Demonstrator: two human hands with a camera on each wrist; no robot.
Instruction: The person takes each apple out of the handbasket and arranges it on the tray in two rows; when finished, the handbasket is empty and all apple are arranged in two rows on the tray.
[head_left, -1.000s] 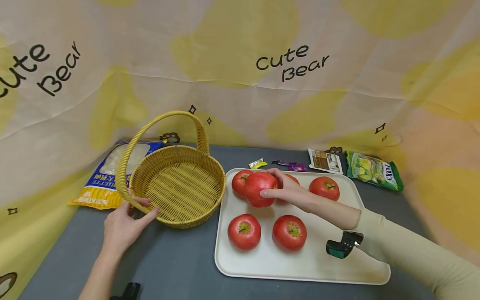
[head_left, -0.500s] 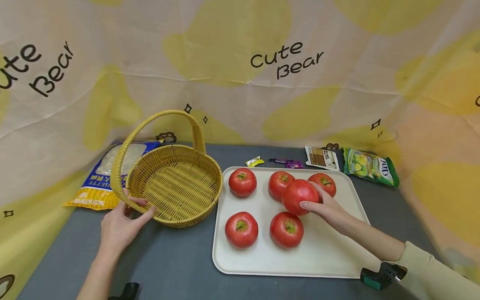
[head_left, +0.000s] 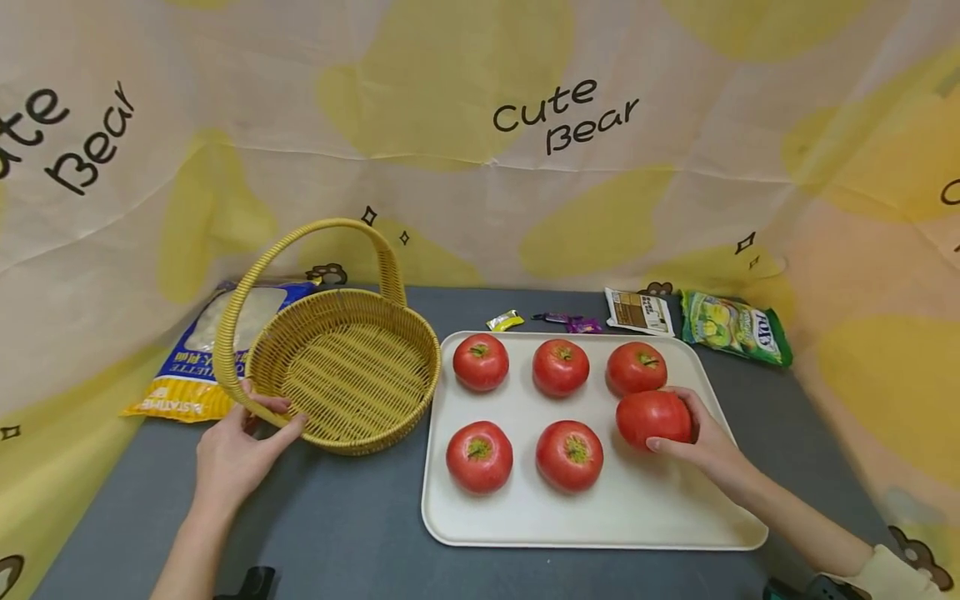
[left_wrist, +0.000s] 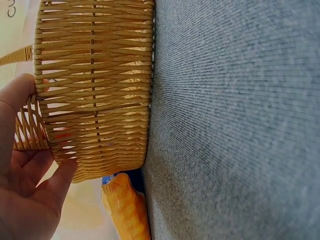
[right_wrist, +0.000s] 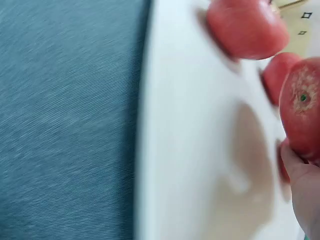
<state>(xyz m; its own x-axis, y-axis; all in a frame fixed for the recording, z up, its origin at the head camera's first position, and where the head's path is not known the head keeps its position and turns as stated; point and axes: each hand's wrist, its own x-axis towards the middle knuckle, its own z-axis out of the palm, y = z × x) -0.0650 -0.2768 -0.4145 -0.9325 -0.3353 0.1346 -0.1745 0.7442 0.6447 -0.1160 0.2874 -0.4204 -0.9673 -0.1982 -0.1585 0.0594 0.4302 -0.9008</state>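
Note:
A cream tray (head_left: 525, 517) on the grey table holds several red tomatoes. My right hand (head_left: 693, 437) grips one tomato (head_left: 651, 418) at the tray's right side, low over the tray; the right wrist view shows that tomato (right_wrist: 301, 112) against my fingers (right_wrist: 305, 187). The other tomatoes lie in two rows, such as one at the back left (head_left: 480, 361) and one at the front middle (head_left: 568, 454). My left hand (head_left: 238, 446) holds the rim of an empty woven yellow basket (head_left: 348, 375) where its handle (head_left: 247, 292) joins; the left wrist view shows the basket wall (left_wrist: 95, 85) by my palm (left_wrist: 25, 200).
A blue and yellow bag (head_left: 191, 367) lies behind the basket at the left. Small snack packets (head_left: 639, 310) and a green packet (head_left: 731, 327) lie along the back edge, beside sweets (head_left: 504, 320). A yellow patterned cloth backdrop rises behind the table.
My right hand has carried the tomato from the tray's back left across to its right side and lowered it there. The left hand has stayed on the basket.

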